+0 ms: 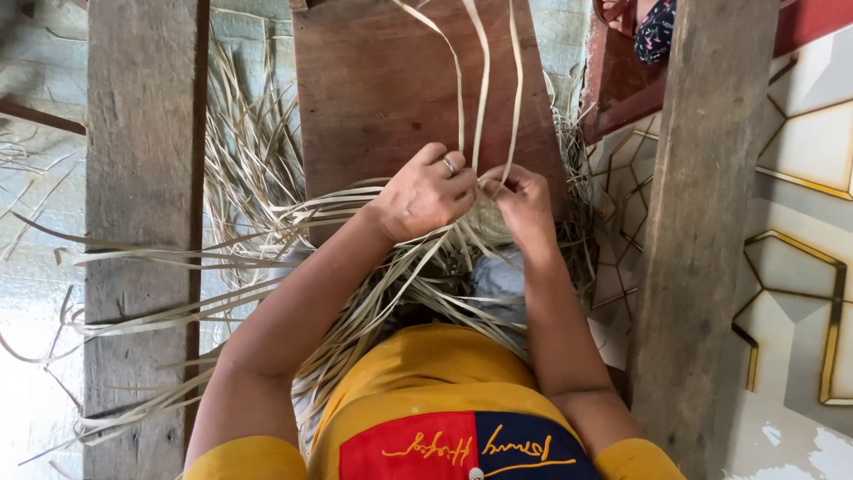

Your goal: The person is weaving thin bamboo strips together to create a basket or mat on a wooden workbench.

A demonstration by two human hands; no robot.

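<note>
Both hands, left (425,191) and right (522,206), pinch closed on pale strips (267,222) at frame centre, which fan toward nine o'clock; light, springy and crease-prone, they seem best gripped near the crossing.

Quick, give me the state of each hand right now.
Left hand: closed, pinching pale straw strips.
Right hand: closed, fingers gripping the same strips where they cross.
</note>
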